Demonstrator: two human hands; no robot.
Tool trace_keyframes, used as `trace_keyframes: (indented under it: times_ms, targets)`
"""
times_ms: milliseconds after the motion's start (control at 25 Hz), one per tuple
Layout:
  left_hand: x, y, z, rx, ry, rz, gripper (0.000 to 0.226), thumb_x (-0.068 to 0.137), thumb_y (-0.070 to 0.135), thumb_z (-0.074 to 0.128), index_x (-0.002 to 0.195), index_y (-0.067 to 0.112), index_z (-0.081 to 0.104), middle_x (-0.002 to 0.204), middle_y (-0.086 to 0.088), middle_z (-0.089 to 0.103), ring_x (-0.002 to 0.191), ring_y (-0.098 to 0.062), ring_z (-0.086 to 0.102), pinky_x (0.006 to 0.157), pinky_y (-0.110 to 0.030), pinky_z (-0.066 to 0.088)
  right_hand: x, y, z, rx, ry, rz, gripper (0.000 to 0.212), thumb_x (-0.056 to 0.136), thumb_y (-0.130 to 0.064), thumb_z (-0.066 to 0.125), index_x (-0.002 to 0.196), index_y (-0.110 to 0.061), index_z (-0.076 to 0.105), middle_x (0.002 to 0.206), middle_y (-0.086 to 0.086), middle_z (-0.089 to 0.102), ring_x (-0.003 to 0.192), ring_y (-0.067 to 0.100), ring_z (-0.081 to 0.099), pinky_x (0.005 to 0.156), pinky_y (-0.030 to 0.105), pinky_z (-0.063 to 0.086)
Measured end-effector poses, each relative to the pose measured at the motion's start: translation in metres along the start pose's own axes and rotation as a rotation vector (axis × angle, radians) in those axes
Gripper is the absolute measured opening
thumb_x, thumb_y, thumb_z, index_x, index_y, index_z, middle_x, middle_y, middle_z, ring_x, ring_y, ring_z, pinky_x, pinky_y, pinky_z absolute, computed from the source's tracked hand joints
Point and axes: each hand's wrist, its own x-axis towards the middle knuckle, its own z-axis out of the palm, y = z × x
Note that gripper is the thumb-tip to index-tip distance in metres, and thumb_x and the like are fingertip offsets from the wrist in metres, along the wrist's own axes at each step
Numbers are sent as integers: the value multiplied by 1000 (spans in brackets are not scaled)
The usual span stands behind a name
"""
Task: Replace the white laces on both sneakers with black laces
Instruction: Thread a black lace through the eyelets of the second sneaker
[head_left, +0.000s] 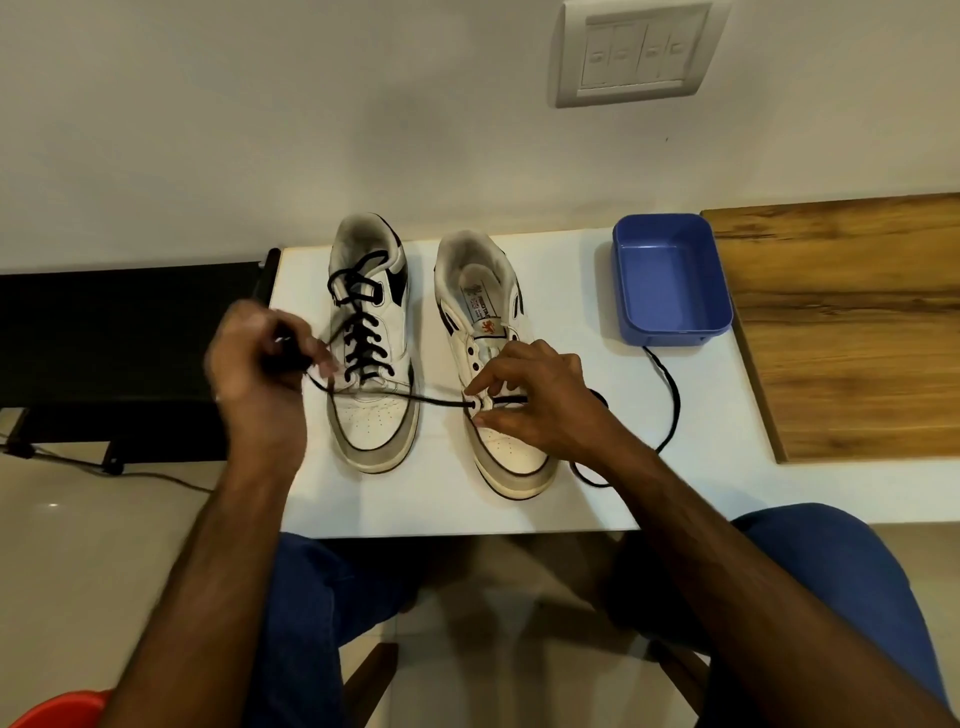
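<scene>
Left hand (260, 364) pinches black lace (410, 399) taut through right sneaker's (498, 364) lowest eyelet; right hand (530, 400) pinches there. Overpulling risks uneven ends.

At the centre of the frame, the white leather sneaker with black trim (371, 353) wears a black lace (363, 332) crossed in a ladder pattern; its toe cap is grey. The matching white sneaker to its right (498, 452) shows a small orange emblem on its tongue, and one thin black cord lace (670, 400) runs through it. The bench (571, 488) is white. At upper right sit a blue plastic tub (670, 280) and a brown wood-grain board (852, 322).
</scene>
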Motion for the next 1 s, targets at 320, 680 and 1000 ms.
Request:
trace_keyframes:
  times_ms: [320, 680, 1000]
  targets:
    - [-25, -46, 35, 1440, -807, 357, 31, 95, 57, 53, 92, 26, 55, 74, 18, 50, 75, -11, 57, 80, -38, 38, -6, 16, -28, 225, 9, -8, 31, 88, -5, 73, 106, -31, 71, 106, -3, 62, 90, 8, 61, 75, 14, 47]
    - [-24, -54, 33, 1515, -879, 535, 22, 96, 41, 51, 94, 23, 64, 93, 6, 51, 86, -18, 49, 72, -35, 29, -6, 7, -9, 130, 15, -118, 27, 82, -33, 82, 107, -27, 73, 98, -8, 53, 92, 7, 56, 79, 32, 53]
    - [-1, 2, -2, 1392, -246, 479, 23, 80, 24, 53, 61, 14, 47, 72, 4, 50, 76, -15, 42, 73, -32, 21, -3, 11, -6, 56, 13, -94, 23, 82, -33, 82, 103, -31, 73, 98, -13, 57, 92, 3, 54, 81, 34, 50]
